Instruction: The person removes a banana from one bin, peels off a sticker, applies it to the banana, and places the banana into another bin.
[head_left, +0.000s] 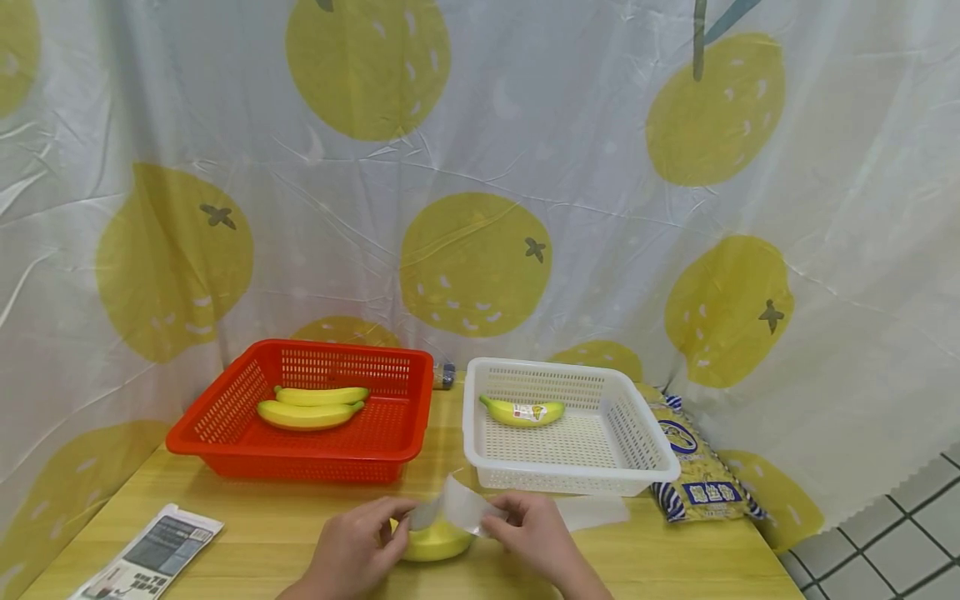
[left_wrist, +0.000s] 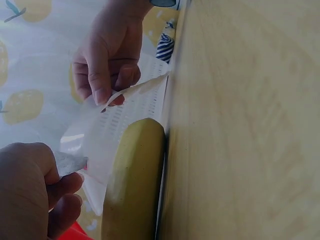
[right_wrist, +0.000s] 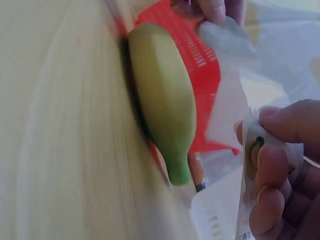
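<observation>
A yellow banana (head_left: 438,546) with a green stem end lies on the table between the two hands. Above it, a thin whitish translucent sheet (head_left: 461,505) spans from hand to hand, bent in the middle. My left hand (head_left: 356,540) pinches one end of this sheet between thumb and fingers. The other end is pinched by my right hand (head_left: 534,531), where a printed banana picture (right_wrist: 256,154) shows on the sheet in the right wrist view. A white strip (head_left: 594,512) extends across the table right of that hand; whether it joins the sheet, I cannot tell.
Two bananas (head_left: 311,415) lie in a red basket (head_left: 300,468) at the back left. A white basket (head_left: 562,477) at the back right holds one banana (head_left: 522,412) with a label. A yellow food packet (head_left: 701,475) sits far right, a flat printed packet (head_left: 153,557) front left.
</observation>
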